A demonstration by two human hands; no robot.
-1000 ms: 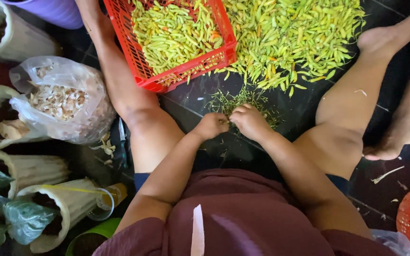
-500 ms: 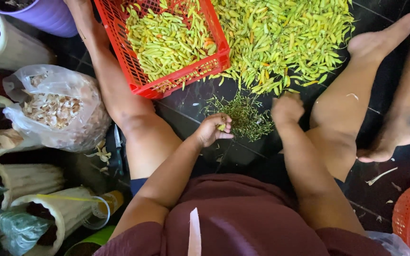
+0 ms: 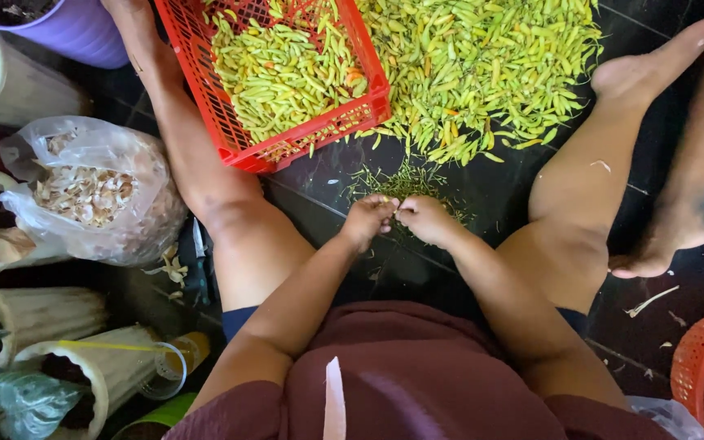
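Left hand point(image 3: 366, 218) and right hand point(image 3: 422, 218) pinched together on a small chilli point(image 3: 393, 211), mostly hidden by fingertips. Just beyond, a stem pile point(image 3: 405, 181); red crate point(image 3: 307, 134) cut off at top.

red plastic crate point(image 3: 205, 90), glossy dark floor tiles point(image 3: 499, 195)

Item between fingertips: the left hand point(image 3: 366, 220) and right hand point(image 3: 423, 218) are pinching something too small to identify.
Red crate point(image 3: 205, 90): running off the top edge.
Orange basket point(image 3: 698, 371): being cropped at the corner.
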